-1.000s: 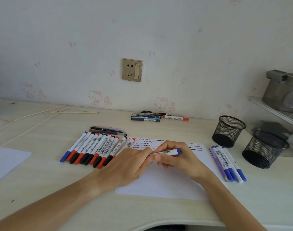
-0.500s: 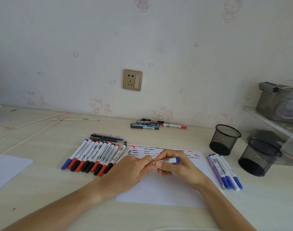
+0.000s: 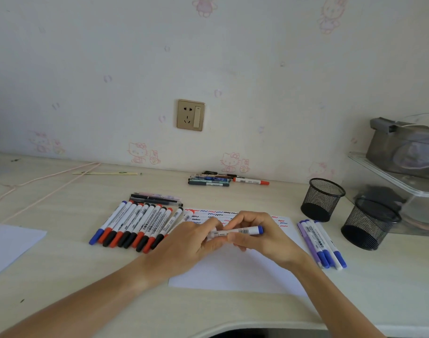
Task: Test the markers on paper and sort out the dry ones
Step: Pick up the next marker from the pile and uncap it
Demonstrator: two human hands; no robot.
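At the centre of the frame, both hands hold one white marker (image 3: 235, 232) level above the sheet of paper (image 3: 235, 272): the left hand (image 3: 191, 242) curls its fingers round the left end, and the right hand (image 3: 259, 236) grips the barrel beside its blue end. A row of capped markers (image 3: 135, 224) lies left of centre, and a smaller group of blue and purple markers (image 3: 322, 242) lies right of the paper.

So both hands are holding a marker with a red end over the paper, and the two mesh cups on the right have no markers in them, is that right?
Not quite. The marker that the left hand and the right hand hold over the paper has a blue end, not red, as the head view shows. The two mesh cups do hold no markers.
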